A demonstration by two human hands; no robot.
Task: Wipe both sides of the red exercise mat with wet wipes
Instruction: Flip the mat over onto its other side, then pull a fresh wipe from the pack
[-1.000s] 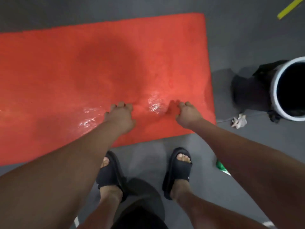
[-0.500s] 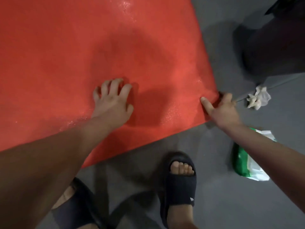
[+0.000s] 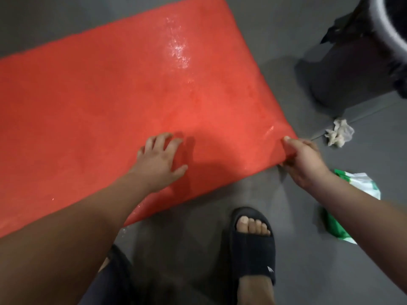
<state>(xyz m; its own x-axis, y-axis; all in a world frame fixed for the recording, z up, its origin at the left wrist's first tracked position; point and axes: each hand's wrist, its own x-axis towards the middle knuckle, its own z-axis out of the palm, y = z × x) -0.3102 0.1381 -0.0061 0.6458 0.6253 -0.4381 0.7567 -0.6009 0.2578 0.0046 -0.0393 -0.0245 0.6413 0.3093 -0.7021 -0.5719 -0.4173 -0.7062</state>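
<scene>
Right hand (image 3: 302,160) pinches the near right corner of the mat (image 3: 123,102), thumb on top and fingers curled under. The corner looks just raised off the floor (image 3: 198,219). Beside that forearm lies the green and white pack (image 3: 361,183) of wipes. Left hand (image 3: 161,160) rests on the mat a little in from the near edge, fingers spread and straight, holding nothing.

The mat lies flat across the floor, its upper face shining wet in patches, so I judge side 1 wiped and the turn-over in hand. To do it well, grip deeper than the very tip, since a wet face will likely slip from a shallow pinch. Move the left hand to the near edge for a 2nd hold, so the mat turns as 1 sheet and does not fold on itself.

Past the corner a crumpled used wipe (image 3: 339,134) lies on the floor, with the dark bin (image 3: 343,73) beyond. Keep the wet face off both, and leave the pack within reach for side 2.
</scene>
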